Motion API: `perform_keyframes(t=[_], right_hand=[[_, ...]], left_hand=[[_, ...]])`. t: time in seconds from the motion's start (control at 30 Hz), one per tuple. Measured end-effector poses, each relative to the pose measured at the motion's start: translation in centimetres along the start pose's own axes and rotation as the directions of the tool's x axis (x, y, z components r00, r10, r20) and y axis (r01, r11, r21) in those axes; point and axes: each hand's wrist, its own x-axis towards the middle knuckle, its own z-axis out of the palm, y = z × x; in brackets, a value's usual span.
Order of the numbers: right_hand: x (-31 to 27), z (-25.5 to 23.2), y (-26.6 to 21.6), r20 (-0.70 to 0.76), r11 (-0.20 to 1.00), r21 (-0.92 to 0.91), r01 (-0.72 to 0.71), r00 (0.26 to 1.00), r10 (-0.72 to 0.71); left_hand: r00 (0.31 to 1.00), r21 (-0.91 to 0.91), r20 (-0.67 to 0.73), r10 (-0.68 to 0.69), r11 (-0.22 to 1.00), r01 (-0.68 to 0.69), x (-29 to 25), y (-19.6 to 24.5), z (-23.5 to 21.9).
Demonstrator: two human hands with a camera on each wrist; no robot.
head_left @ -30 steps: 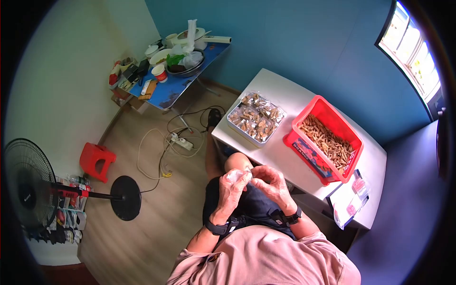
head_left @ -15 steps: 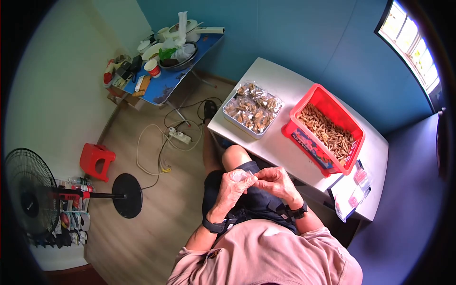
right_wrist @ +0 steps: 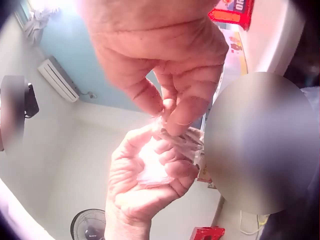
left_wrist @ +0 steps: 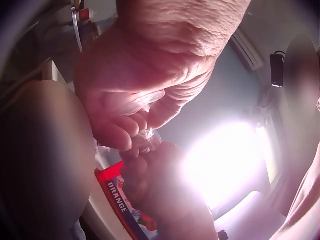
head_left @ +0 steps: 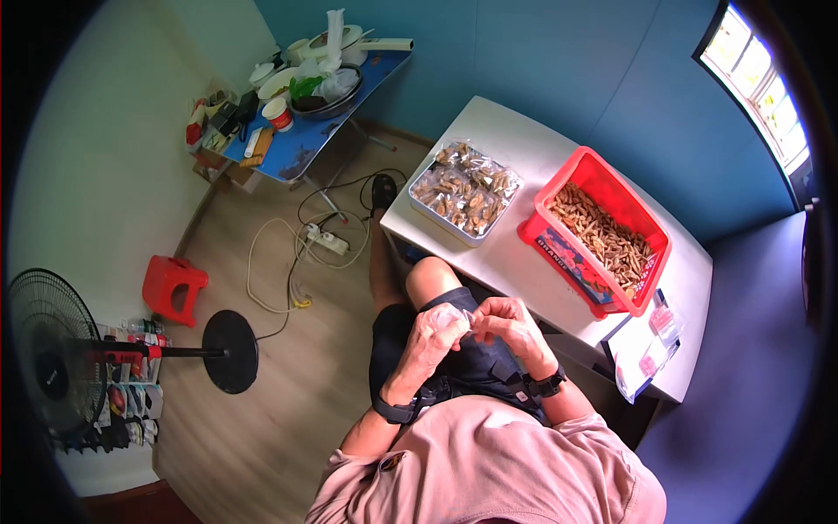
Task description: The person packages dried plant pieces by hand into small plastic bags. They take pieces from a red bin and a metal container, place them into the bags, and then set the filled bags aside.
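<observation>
Over the lap, my left hand (head_left: pixel 432 338) holds a clear plastic bag (head_left: pixel 449 315), part of which lies bunched white in the palm in the right wrist view. My right hand (head_left: pixel 515 332) meets it from the other side, thumb and fingertips pinching the gathered plastic (right_wrist: pixel 189 143). Glare hides much of the bag and whatever is inside it. On the white table (head_left: pixel 502 288) ahead stands a metal tin (head_left: pixel 443 227) filled with small clear packets (head_left: pixel 467 188) of brown pieces. Right of it, a red basket (head_left: pixel 580 272) contains many loose brown stick-like pieces (head_left: pixel 602 234).
Clear packets with pink print (head_left: pixel 661 321) lie at the table's right end. A blue folding table (head_left: pixel 301 153) crowded with dishes stands at the back left. Cables and a power strip (head_left: pixel 327 240) lie on the floor, near a red stool (head_left: pixel 173 291) and a standing fan (head_left: pixel 231 351).
The head view has tilted, so the tables sit higher in it. Both hands stay together over the lap, and the right fingertips have shifted slightly along the plastic, showing more of it between the hands.
</observation>
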Motion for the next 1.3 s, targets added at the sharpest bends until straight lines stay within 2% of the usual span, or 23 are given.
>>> perform_keyframes(t=[0.07,0.13,0.17,0.23,0.27,0.33,0.4,0.47,0.5,0.53,0.6,0.63,0.73,0.8,1.03,1.3], right_hand=[[-0.1,0.5,0.3,-0.014,1.000,0.004,0.015,1.000,-0.015],[-0.2,1.1,0.4,-0.027,0.999,0.007,0.031,0.999,-0.031],[-0.3,1.4,0.3,0.000,0.998,-0.008,0.059,0.998,-0.059],[-0.5,1.8,0.1,0.055,0.993,-0.033,0.114,0.992,-0.112],[-0.4,1.6,0.2,0.056,0.991,-0.094,0.096,0.994,-0.091],[-0.5,1.2,0.1,0.073,0.982,-0.162,0.094,0.994,-0.083],[-0.7,1.1,-0.3,0.090,0.969,-0.228,0.093,0.993,-0.074],[-1.0,1.1,-1.3,0.136,0.901,-0.406,0.153,0.985,-0.106],[-1.0,1.0,-0.9,0.135,0.901,-0.405,0.153,0.985,-0.107],[-0.9,0.9,-0.2,0.095,0.959,-0.233,0.162,0.985,-0.144],[0.1,0.4,2.3,0.018,0.977,0.107,0.186,0.982,-0.189],[0.6,0.2,3.2,-0.048,0.961,0.184,0.206,0.978,-0.201],[0.8,-0.6,4.0,-0.058,0.960,0.222,0.168,0.986,-0.158],[0.6,-0.7,4.0,0.058,0.931,0.364,-0.007,0.998,-0.015],[0.2,-0.8,3.4,0.055,0.901,0.433,0.009,0.998,-0.036],[-0.6,-2.4,0.6,-0.110,0.907,0.413,0.088,0.993,-0.046]], left_hand=[[0.999,0.010,-0.011,0.035,0.999,-0.035,0.1,-0.2,-0.1],[0.978,0.170,-0.035,0.206,0.966,-0.197,0.2,-0.3,-0.2],[0.978,0.169,-0.037,0.206,0.966,-0.197,0.4,-0.8,-0.4],[0.947,0.377,-0.046,0.317,0.884,-0.277,0.6,-1.1,-0.5],[0.947,0.377,-0.046,0.317,0.884,-0.277,0.5,-1.2,-0.4],[0.971,0.202,-0.127,0.201,0.964,-0.173,-0.1,0.4,0.3],[0.975,0.162,-0.102,0.196,0.971,-0.178,0.1,-0.4,-0.1],[0.979,0.121,-0.076,0.191,0.976,-0.181,0.2,-1.1,-0.2],[0.989,-0.049,-0.086,0.123,0.991,-0.127,0.2,-1.0,0.0],[0.995,-0.218,-0.083,0.054,0.973,-0.071,0.1,-0.8,0.2],[0.998,-0.244,-0.058,0.025,0.969,-0.038,-0.1,0.0,0.3],[0.999,-0.270,-0.035,-0.003,0.963,-0.007,-0.1,0.3,0.2],[1.000,-0.304,0.015,-0.023,0.952,0.027,0.0,0.2,0.0],[0.999,-0.309,0.028,-0.022,0.951,0.030,0.1,-0.1,-0.1],[0.998,-0.314,0.063,-0.024,0.949,0.042,0.6,-0.5,-0.1],[0.990,-0.401,0.137,0.038,0.916,0.020,3.4,-0.7,1.6]])
